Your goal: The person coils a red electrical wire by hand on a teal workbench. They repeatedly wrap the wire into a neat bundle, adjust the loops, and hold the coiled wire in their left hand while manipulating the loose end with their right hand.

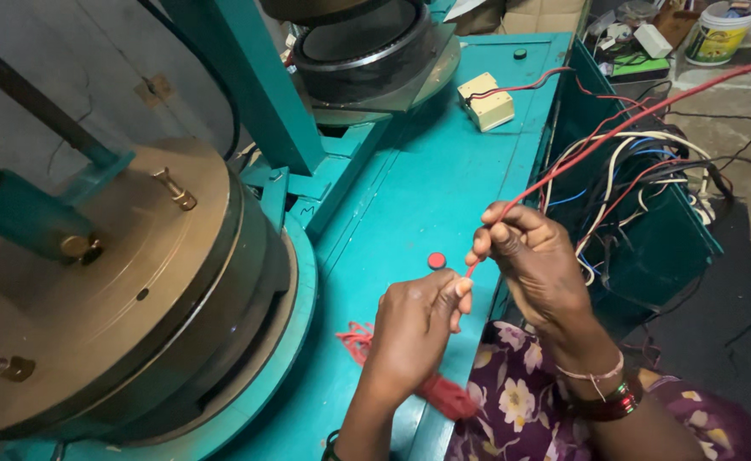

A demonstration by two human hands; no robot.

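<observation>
Nearest the camera, a bundle of red cord (444, 394) is lying at the tabletop (426, 196) edge against the person's floral lap, more red strands (356, 340) trailing behind the left wrist. Left hand (414, 329) is closing thumb and fingers on the low end of the red wire (563, 164); right hand (533, 256) is curling around the same wire just above, fingers pinching it, so both hands are shut on it with only a short stretch between them. From the right hand the wire is running taut up and right, out of frame.

Judgement: to work this end well, keeping the pinch points close together and the line under light tension looks best; slack would let it snag in the tangle of loose wires (631, 183) in the teal bin beside the right hand.

A small red button (436, 260) is sitting just past the fingers. Further back a cream switch box (486, 101) with its own red lead; far left, the big round metal press die (111, 282).
</observation>
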